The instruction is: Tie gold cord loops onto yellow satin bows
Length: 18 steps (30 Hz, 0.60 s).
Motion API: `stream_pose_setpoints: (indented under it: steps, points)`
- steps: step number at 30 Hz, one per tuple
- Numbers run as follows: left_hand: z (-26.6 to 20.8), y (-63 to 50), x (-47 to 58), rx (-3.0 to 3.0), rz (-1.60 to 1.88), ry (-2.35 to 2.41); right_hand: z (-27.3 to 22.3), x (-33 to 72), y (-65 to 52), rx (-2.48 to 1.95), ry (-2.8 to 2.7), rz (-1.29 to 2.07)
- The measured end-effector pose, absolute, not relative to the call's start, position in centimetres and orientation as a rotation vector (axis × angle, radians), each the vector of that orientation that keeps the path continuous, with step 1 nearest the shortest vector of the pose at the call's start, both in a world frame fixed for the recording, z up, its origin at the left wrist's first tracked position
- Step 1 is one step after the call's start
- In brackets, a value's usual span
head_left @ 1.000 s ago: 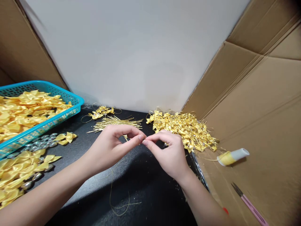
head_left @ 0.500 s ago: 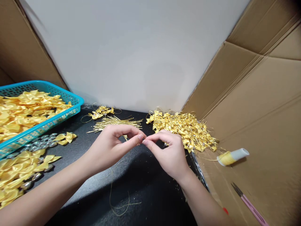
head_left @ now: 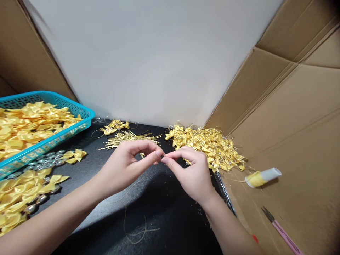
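Note:
My left hand (head_left: 135, 159) and my right hand (head_left: 190, 168) meet fingertip to fingertip above the black tabletop, each closed in a pinch. A tiny bit of thin gold cord appears between the fingertips, mostly covered by them. Below my left hand, a loose length of the cord (head_left: 145, 230) trails down and curls on the table. Behind my left hand lies a bundle of gold twist ties (head_left: 117, 140). Just beyond my right hand is a heap of yellow ribbon bows (head_left: 207, 141) with beads and gold loops.
At left stands a blue basket (head_left: 89, 118) full of yellow bows. Silver beads (head_left: 47, 161) and more bows (head_left: 23, 187) lie in front of it. A spool (head_left: 261, 177) of gold cord and pink-handled tweezers (head_left: 283, 232) rest on the cardboard (head_left: 297, 170) at right.
Almost nothing differs; my fingertips have shifted very slightly while both hands keep their pinch in the same spot.

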<state>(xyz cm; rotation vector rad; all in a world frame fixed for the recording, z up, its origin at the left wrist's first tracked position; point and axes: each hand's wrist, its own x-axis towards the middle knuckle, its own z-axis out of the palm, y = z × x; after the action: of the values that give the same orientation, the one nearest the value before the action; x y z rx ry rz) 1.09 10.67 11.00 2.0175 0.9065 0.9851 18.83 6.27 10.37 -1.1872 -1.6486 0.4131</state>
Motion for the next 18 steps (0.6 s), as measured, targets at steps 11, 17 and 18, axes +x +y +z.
stream_pose_setpoints:
  steps: [11, 17, 18]
  points:
    - [10.77, 10.65, 1.29, 1.932, 0.989, 0.900, 10.03, 18.52, 6.22, -1.191, -1.635, 0.428]
    - [10.88, 10.63, 1.29, 1.897, 0.979, 0.902, 10.22, 18.54, 6.20, -1.188, -1.617, 0.433]
    - [10.89, 10.64, 1.29, 1.895, 0.978, 0.902, 10.21, 18.54, 6.20, -1.185, -1.616, 0.434]
